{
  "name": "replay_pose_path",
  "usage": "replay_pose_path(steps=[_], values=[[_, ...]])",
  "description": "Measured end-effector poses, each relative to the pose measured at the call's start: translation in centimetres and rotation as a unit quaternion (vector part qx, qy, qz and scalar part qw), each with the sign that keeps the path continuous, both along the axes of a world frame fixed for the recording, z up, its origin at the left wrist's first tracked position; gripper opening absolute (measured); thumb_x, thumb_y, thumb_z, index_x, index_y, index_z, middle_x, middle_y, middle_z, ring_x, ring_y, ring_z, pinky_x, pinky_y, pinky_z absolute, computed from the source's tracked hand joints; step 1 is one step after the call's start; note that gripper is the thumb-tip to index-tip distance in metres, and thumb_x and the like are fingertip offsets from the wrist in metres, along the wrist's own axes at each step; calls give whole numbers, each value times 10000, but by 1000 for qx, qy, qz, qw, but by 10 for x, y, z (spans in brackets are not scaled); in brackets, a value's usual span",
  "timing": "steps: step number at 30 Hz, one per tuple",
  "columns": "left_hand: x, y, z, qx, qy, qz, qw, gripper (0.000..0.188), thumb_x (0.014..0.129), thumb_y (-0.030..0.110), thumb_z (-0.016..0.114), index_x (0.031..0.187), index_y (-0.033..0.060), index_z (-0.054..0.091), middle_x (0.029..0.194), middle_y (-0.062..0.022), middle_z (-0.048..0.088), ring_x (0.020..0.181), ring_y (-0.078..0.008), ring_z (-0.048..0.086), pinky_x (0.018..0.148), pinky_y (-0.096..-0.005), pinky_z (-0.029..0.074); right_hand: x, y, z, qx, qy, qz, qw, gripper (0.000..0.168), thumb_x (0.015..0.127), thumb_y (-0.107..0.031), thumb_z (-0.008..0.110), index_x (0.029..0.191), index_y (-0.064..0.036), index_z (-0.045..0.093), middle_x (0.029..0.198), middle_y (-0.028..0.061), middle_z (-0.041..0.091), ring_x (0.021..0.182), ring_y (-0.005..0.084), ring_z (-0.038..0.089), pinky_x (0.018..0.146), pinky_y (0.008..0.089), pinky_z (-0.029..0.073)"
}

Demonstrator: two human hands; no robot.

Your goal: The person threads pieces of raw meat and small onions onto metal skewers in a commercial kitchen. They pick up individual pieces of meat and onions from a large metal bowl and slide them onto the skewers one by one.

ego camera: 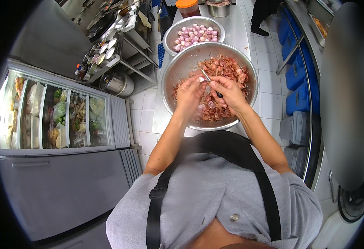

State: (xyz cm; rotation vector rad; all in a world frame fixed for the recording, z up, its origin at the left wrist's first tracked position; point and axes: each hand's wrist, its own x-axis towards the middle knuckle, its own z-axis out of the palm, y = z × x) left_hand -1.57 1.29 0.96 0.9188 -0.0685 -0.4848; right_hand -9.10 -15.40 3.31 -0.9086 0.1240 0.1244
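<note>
A large perforated metal colander (168, 102) lies before me, holding shallots with reddish-brown skins and loose peelings (225, 67). Over it, my left hand (190, 92) pinches a pale shallot (201, 79) between thumb and fingers. My right hand (230, 93) grips a small knife with a dark handle; its blade (206, 75) points up and left, close beside the shallot. Behind the colander, a metal bowl (169, 34) contains many peeled pinkish-purple shallots (197, 36). Whether the blade touches the shallot is hard to tell.
The bowls stand on a steel table (236, 28), with an orange-lidded container (188, 8) and a metal pot (218, 9) at its far end. A glass-door refrigerator (119, 121) is on the left. Blue bins (297, 98) line the right side; a person's leg (258, 18) shows beyond.
</note>
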Motion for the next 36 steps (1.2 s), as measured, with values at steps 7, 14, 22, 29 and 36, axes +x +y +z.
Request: replay_pose_path(steps=[7, 14, 22, 29, 36], values=[[-4, 2, 2, 64, -31, 6, 997, 255, 995, 68, 634, 1229, -33, 636, 1066, -111, 704, 942, -157, 675, 846, -290, 566, 2, -4, -8, -106, 5, -5, 994, 340, 1018, -142, 600, 1336, -23, 594, 711, 29, 608, 460, 59, 466, 382, 217, 337], [-2, 3, 2, 31, 3, 29, 999, 281, 979, 49, 655, 1244, -39, 626, 1043, -86, 701, 925, -152, 680, 822, -253, 567, 6, -8, -12, -283, 20, -55, 957, 439, 1047, -187, 519, 1465, -54, 518, 760, 61, 698, 505, 82, 557, 461, 238, 449], [-5, 2, 2, 71, -35, 26, 997, 306, 937, 28, 710, 1228, -30, 637, 1073, -90, 714, 909, -132, 681, 794, -244, 560, 9, -4, -9, -430, 1, -68, 900, 449, 1006, -183, 550, 1427, -26, 551, 724, 70, 695, 713, 144, 667, 698, 313, 531], [-8, -3, 2, 106, -37, 54, 992, 287, 930, 51, 729, 1193, -38, 654, 1015, -87, 727, 878, -126, 682, 768, -234, 552, 5, -1, -14, -259, -73, 1, 963, 494, 1023, -183, 566, 1496, -67, 482, 733, 4, 653, 632, 82, 584, 591, 259, 478], [-9, -1, -3, 84, -32, 48, 995, 223, 937, 31, 713, 1148, -29, 670, 1020, -86, 721, 881, -132, 684, 782, -247, 568, 5, -1, -19, -202, -36, 29, 978, 473, 1030, -193, 599, 1482, -87, 508, 728, -11, 582, 537, 44, 460, 471, 211, 357]])
